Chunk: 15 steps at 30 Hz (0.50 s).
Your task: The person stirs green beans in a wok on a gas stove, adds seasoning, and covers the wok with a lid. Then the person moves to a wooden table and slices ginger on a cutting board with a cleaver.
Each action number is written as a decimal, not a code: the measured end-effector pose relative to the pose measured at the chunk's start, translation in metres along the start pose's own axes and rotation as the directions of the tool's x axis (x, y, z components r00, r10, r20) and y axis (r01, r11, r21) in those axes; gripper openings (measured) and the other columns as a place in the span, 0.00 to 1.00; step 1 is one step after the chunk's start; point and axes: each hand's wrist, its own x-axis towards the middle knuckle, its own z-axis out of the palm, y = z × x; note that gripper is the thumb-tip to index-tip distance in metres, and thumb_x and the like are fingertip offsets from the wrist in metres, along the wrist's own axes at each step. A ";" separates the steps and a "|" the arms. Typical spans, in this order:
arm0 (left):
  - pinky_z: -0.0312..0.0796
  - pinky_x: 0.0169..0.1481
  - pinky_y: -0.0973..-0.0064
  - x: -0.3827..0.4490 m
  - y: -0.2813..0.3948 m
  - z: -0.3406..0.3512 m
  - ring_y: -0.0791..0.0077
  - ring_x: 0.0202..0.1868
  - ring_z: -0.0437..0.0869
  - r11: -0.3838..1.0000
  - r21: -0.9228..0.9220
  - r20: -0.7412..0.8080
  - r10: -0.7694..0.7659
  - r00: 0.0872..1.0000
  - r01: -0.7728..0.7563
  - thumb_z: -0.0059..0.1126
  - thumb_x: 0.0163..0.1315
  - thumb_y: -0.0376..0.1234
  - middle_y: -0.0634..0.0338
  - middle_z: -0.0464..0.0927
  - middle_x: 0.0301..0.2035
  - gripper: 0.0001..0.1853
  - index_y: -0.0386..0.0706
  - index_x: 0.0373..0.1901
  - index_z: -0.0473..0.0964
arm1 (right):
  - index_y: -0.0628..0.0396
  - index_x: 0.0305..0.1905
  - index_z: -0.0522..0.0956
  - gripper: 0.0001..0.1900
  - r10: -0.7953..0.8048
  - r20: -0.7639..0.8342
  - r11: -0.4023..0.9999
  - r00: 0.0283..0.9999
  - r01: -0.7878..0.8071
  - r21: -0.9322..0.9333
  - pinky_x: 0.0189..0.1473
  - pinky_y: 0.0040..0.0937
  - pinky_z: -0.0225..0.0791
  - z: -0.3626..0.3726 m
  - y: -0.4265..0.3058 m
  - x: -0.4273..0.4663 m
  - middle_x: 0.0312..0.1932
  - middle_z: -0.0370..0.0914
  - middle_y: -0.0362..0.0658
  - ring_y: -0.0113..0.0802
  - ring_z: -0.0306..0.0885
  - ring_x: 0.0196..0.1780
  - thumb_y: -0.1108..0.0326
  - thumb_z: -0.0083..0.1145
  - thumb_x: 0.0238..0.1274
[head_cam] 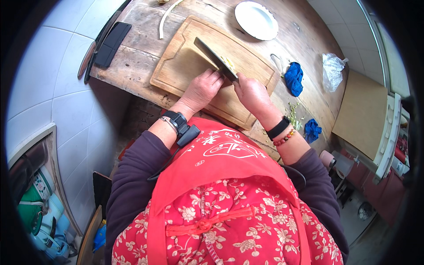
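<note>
My right hand (253,94) grips the handle of a kitchen cleaver (212,56), its dark blade slanting up and left over a wooden cutting board (177,63). Several thin, pale yellow slices (228,62) lie along the blade's right side, on or against it. Close by on the blade's left, my left hand (203,87) rests over the board with its fingers bent. Whatever may be under those fingertips is hidden by the hand and the cleaver.
A white plate (256,20) and a pale stalk (164,20) lie beyond the board on the wooden table (142,49). At left is a black phone-like object (112,44). Rightward lie crumpled blue bundles (293,79), green scraps (293,116) and a clear plastic bag (333,71).
</note>
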 end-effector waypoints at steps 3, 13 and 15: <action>0.81 0.48 0.68 0.000 0.001 0.000 0.61 0.47 0.81 1.000 -0.013 -0.011 -0.001 1.000 0.000 0.58 0.59 0.27 0.56 0.81 0.47 0.15 0.38 0.48 0.80 | 0.58 0.45 0.73 0.10 0.007 -0.036 1.000 0.999 -0.006 0.023 0.39 0.57 0.73 0.001 0.002 -0.005 0.29 0.80 0.60 0.62 0.80 0.36 0.63 0.51 0.70; 0.80 0.50 0.69 -0.002 0.001 0.001 0.59 0.44 0.80 1.000 -0.010 -0.044 0.023 0.999 -0.023 0.57 0.57 0.27 0.54 0.79 0.43 0.13 0.35 0.44 0.79 | 0.58 0.45 0.73 0.10 0.026 0.106 0.997 0.994 -0.018 -0.078 0.39 0.58 0.72 -0.004 -0.003 0.001 0.29 0.80 0.60 0.63 0.80 0.36 0.62 0.51 0.71; 0.80 0.49 0.69 -0.002 0.001 0.000 0.59 0.44 0.80 1.000 0.001 -0.036 0.020 0.999 -0.020 0.57 0.57 0.27 0.54 0.79 0.43 0.13 0.35 0.44 0.79 | 0.58 0.45 0.73 0.10 0.014 0.073 0.998 0.997 -0.010 -0.056 0.39 0.58 0.73 0.000 -0.002 0.002 0.29 0.80 0.60 0.63 0.80 0.37 0.62 0.51 0.71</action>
